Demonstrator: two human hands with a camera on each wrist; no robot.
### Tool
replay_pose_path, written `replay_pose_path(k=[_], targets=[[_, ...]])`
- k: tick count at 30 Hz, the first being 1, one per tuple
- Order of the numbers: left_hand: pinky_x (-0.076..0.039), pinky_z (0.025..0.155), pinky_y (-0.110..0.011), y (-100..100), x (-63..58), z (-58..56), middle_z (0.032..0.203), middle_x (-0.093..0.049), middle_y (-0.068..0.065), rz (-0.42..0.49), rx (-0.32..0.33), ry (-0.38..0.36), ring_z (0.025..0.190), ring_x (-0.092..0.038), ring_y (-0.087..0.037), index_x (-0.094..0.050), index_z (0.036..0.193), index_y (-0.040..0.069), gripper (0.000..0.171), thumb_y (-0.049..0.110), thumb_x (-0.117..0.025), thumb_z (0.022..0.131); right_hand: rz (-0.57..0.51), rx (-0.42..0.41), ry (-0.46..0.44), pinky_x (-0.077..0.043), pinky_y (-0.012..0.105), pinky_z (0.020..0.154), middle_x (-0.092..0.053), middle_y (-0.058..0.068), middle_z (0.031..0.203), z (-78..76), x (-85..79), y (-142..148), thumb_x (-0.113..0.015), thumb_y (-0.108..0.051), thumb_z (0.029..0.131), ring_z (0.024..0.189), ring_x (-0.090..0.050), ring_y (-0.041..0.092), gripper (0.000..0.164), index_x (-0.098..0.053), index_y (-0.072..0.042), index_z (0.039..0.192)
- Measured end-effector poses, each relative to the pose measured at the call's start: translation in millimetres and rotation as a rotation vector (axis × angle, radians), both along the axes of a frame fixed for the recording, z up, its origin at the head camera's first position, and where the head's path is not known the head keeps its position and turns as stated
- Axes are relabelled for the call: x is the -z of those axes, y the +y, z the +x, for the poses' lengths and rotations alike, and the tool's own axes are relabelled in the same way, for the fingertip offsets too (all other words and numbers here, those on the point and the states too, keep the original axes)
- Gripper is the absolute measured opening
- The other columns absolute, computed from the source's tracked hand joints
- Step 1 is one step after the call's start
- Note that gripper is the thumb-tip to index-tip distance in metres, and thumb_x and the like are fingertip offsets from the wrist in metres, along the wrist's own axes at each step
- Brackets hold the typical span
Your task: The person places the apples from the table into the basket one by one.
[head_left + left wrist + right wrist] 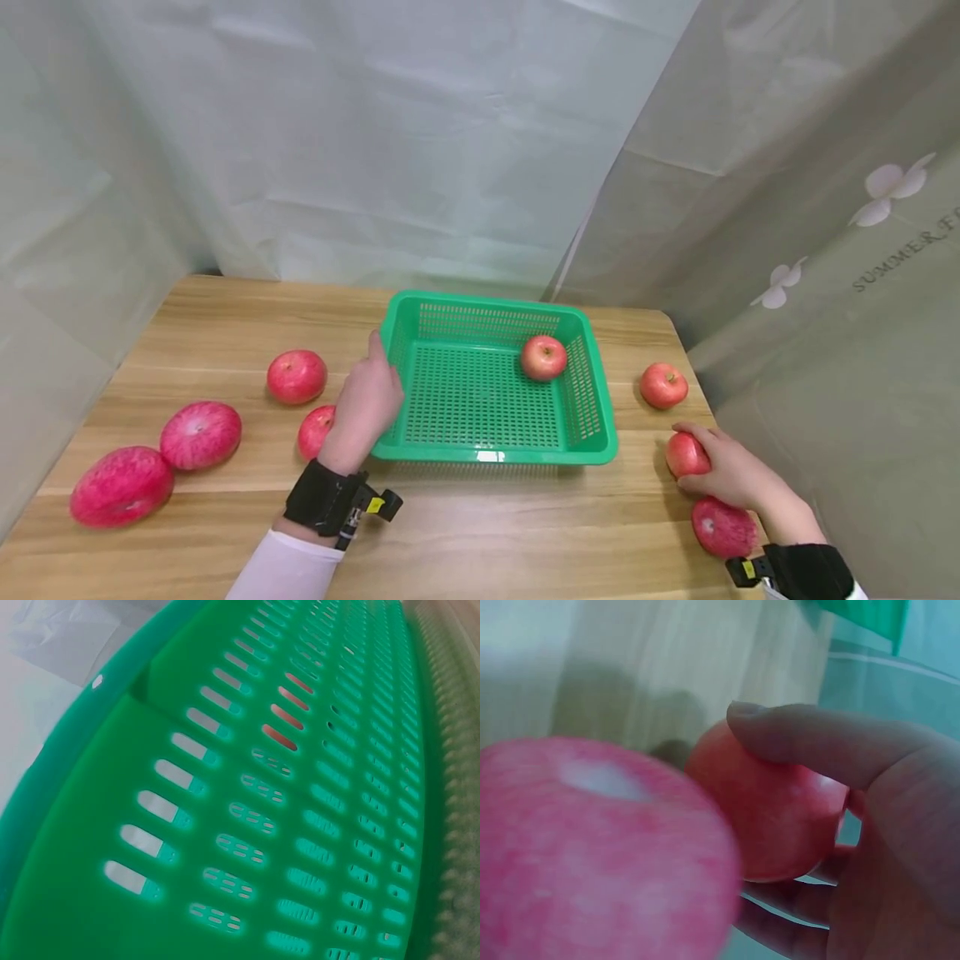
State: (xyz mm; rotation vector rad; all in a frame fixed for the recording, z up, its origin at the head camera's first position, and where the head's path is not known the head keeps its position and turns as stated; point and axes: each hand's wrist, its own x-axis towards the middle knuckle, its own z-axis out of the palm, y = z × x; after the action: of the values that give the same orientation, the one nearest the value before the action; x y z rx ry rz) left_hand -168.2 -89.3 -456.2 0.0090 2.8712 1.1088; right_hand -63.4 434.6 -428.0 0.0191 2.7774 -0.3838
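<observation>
My right hand (731, 471) grips a red apple (686, 455), thumb on one side and fingers curled round the other. In the right wrist view that apple (769, 806) sits between thumb and fingers. Close beside it, under the wrist, lies a magenta, streaky oblong fruit (722, 528) with a pale end. My left hand (369, 398) holds the left rim of a green plastic basket (491, 457), one finger stretched along it; the other fingertips are hidden. One apple (543, 358) rests inside the basket at its right side. The left wrist view shows the slotted basket wall (172, 840) close up.
Another apple (663, 386) lies right of the basket. Left of it are an apple (297, 377) and one partly hidden by my left hand (313, 432). Two magenta oblong fruits, one round-ended (201, 435) and one longer (122, 487), touch at far left. Pale curtains (450, 167) surround the wooden table.
</observation>
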Motion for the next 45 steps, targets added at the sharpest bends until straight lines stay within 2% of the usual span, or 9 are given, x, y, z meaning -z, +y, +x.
replay_pose_path(k=[4, 8, 15, 24, 32, 36, 45], targets=[[-0.045, 0.046, -0.033, -1, -0.6, 0.7, 0.069, -0.057, -0.014, 0.0, 0.005, 0.0, 0.052, -0.061, -0.024, -0.003, 0.165, -0.012, 0.074, 0.011, -0.048, 0.111, -0.01, 0.004, 0.002, -0.057, 0.057, 0.081, -0.063, 0.021, 0.125, -1.3, -10.1, -6, -0.095, -0.033, 0.078, 0.105, -0.062, 0.036, 0.089, -0.052, -0.005, 0.151], [-0.045, 0.046, -0.033, -1, -0.4, -0.4, 0.07, -0.058, -0.014, 0.0, 0.003, 0.008, 0.054, -0.061, -0.025, -0.003, 0.165, -0.012, 0.074, 0.011, -0.048, 0.111, -0.017, 0.004, 0.008, -0.057, 0.058, 0.082, -0.063, 0.022, 0.127, -3.2, -17.1, -12, -0.096, -0.033, 0.077, 0.107, -0.061, 0.038, 0.09, -0.052, -0.005, 0.15], [-0.045, 0.045, -0.032, -2, -0.6, 0.1, 0.069, -0.057, -0.014, 0.009, 0.005, -0.013, 0.053, -0.062, -0.025, -0.002, 0.165, -0.012, 0.074, 0.01, -0.047, 0.111, -0.018, -0.051, 0.068, -0.056, 0.057, 0.083, -0.066, 0.019, 0.124, -4.8, -26.8, -18, -0.096, -0.032, 0.077, 0.106, -0.062, 0.037, 0.087, -0.055, -0.001, 0.147], [-0.045, 0.045, -0.032, -2, 0.2, -0.7, 0.068, -0.057, -0.013, 0.006, 0.006, 0.0, 0.052, -0.061, -0.025, -0.004, 0.165, -0.013, 0.074, 0.01, -0.047, 0.11, 0.015, -0.114, 0.147, -0.056, 0.053, 0.078, -0.068, 0.013, 0.112, -10.5, -40.2, -23, -0.098, -0.036, 0.074, 0.098, -0.064, 0.033, 0.083, -0.06, -0.003, 0.14], [-0.045, 0.046, -0.032, -2, 0.1, 0.3, 0.07, -0.059, -0.014, 0.012, 0.005, -0.006, 0.054, -0.063, -0.025, -0.003, 0.165, -0.012, 0.075, 0.01, -0.049, 0.11, -0.017, -0.141, 0.183, -0.057, 0.054, 0.077, -0.063, 0.021, 0.122, -16.3, -53.8, -36, -0.096, -0.028, 0.077, 0.101, -0.063, 0.037, 0.083, -0.057, -0.003, 0.145], [-0.045, 0.046, -0.032, -3, 0.0, 1.1, 0.069, -0.058, -0.014, 0.009, 0.007, -0.003, 0.053, -0.062, -0.025, -0.003, 0.165, -0.012, 0.076, 0.01, -0.05, 0.11, -0.045, -0.155, 0.201, -0.059, 0.054, 0.076, -0.059, 0.024, 0.129, -21.4, -59.2, -43, -0.095, -0.025, 0.079, 0.105, -0.062, 0.039, 0.082, -0.055, -0.007, 0.148], [-0.043, 0.046, -0.032, -2, 1.0, -0.1, 0.067, -0.056, -0.013, -0.002, 0.006, 0.012, 0.051, -0.06, -0.024, -0.005, 0.165, -0.012, 0.075, 0.011, -0.049, 0.11, -0.06, -0.171, 0.236, -0.061, 0.057, 0.079, -0.056, 0.021, 0.138, -30.6, -72.1, -65, -0.093, -0.021, 0.081, 0.113, -0.061, 0.042, 0.085, -0.05, -0.012, 0.153]])
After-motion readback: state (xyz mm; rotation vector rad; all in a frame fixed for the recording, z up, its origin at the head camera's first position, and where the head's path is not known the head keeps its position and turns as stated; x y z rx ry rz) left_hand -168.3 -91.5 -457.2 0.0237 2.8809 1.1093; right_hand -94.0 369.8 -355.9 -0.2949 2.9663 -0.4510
